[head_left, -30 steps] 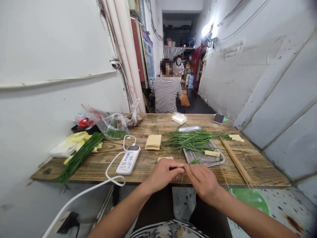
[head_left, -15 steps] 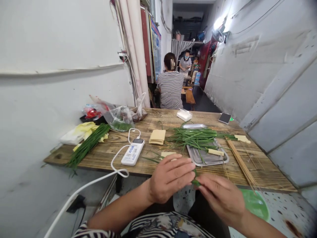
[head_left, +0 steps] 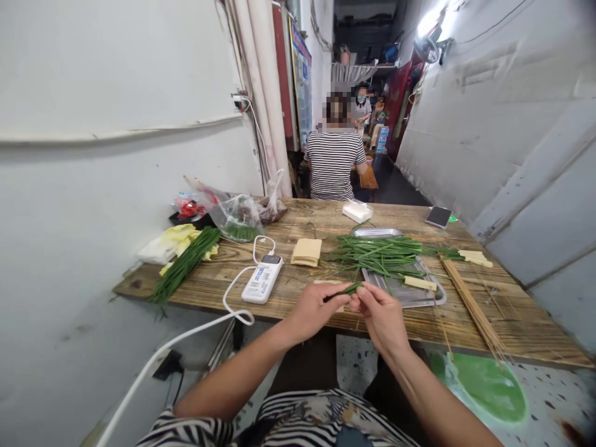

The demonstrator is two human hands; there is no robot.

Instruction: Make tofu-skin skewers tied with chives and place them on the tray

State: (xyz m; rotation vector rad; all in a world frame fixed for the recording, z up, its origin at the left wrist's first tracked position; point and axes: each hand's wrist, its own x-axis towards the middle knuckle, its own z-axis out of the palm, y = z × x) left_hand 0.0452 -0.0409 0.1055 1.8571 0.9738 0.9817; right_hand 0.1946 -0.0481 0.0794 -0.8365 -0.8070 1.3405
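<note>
Both my hands are closed on a small folded bundle of green chives (head_left: 350, 290), held over the table's front edge. My left hand (head_left: 319, 310) grips its left end between thumb and fingers. My right hand (head_left: 380, 310) pinches the other end. Partly hidden behind them lies a pale tofu sheet (head_left: 328, 282). A loose pile of chives (head_left: 379, 253) rests across a clear tray (head_left: 440, 293). On the tray sits a tofu roll (head_left: 419, 284) wrapped around chives. A stack of tofu sheets (head_left: 306, 252) lies behind my left hand.
Bamboo skewers (head_left: 470, 304) and more rolls (head_left: 475, 257) lie right on the wooden table (head_left: 526, 323). A corded white power bank (head_left: 263, 279), another chive bunch (head_left: 189, 264) and plastic bags (head_left: 242, 217) are left. A green basin (head_left: 493, 388) stands below. A person in stripes (head_left: 333, 164) sits beyond.
My hands have risen and moved back over the table edge, with the chive bundle now showing between them. My left hand has turned from lying across the chives to gripping them. The view has shifted slightly.
</note>
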